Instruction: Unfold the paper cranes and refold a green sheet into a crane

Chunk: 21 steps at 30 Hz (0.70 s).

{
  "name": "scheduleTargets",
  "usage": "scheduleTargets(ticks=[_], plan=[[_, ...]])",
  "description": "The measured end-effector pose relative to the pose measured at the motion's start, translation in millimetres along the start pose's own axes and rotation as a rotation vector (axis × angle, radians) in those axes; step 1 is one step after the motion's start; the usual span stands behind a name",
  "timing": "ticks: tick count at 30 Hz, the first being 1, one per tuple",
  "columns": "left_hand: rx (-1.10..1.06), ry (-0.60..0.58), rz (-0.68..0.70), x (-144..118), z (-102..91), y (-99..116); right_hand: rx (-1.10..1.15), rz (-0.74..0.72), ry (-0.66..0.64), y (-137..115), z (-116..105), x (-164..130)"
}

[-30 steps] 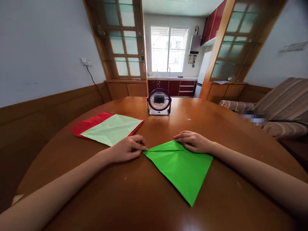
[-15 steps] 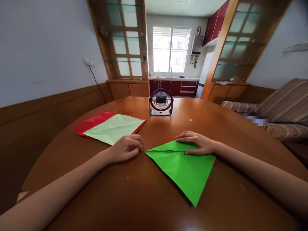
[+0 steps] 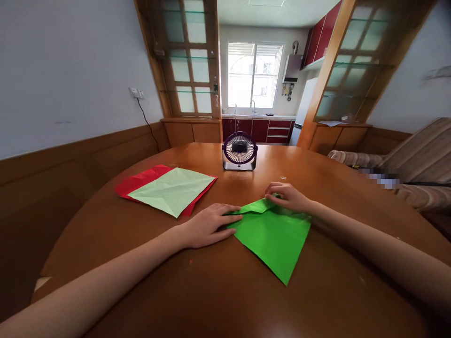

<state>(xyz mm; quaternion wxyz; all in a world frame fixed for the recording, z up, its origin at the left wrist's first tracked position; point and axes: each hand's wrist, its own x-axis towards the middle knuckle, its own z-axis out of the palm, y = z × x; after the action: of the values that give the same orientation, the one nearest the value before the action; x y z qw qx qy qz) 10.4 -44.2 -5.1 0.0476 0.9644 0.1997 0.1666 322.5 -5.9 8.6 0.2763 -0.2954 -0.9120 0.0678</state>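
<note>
A bright green sheet of paper (image 3: 273,244) lies on the table, one flap folded over along its far edge and a pointed corner facing me. My left hand (image 3: 211,224) rests with fingers spread on the paper's left corner. At the far edge, my right hand (image 3: 287,196) has its thumb and fingers pinched on the folded flap, which is lifted a little there. The right corner of the paper is partly covered by the right hand and wrist.
Left of the green paper lie a pale green sheet (image 3: 172,190) and, under it, red paper (image 3: 143,180). A small purple fan (image 3: 240,149) stands at the back of the brown wooden table (image 3: 169,291). A striped sofa (image 3: 423,155) is at the right.
My left hand has moved right onto the paper's left corner, its fingers opening out. My right hand has gone from lying flat to pinching the flap, and the paper has shifted slightly away.
</note>
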Motion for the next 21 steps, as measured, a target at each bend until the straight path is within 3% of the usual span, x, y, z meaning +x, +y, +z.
scheduleTargets(ticks=[3, 7, 10, 14, 18, 21], plan=[[0.006, 0.057, -0.066, 7, 4.4, 1, -0.113, 0.057, 0.143, 7, 3, 8], [-0.028, 0.228, -0.229, 20, 11.6, 0, -0.301, 0.041, 0.427, -3, 5, 8], [-0.04, 0.285, -0.368, 27, 15.1, -4, -0.415, -0.021, 0.496, -21, 9, 2], [0.063, 0.253, -0.488, 31, 15.2, -4, -0.433, -0.086, 0.271, -39, 20, -4], [0.278, 0.191, -0.496, 28, 14.0, 0, -0.344, 0.019, 0.02, -37, 32, -5], [0.383, 0.187, -0.441, 23, 14.5, 0, -0.225, 0.103, -0.09, -30, 34, -4]])
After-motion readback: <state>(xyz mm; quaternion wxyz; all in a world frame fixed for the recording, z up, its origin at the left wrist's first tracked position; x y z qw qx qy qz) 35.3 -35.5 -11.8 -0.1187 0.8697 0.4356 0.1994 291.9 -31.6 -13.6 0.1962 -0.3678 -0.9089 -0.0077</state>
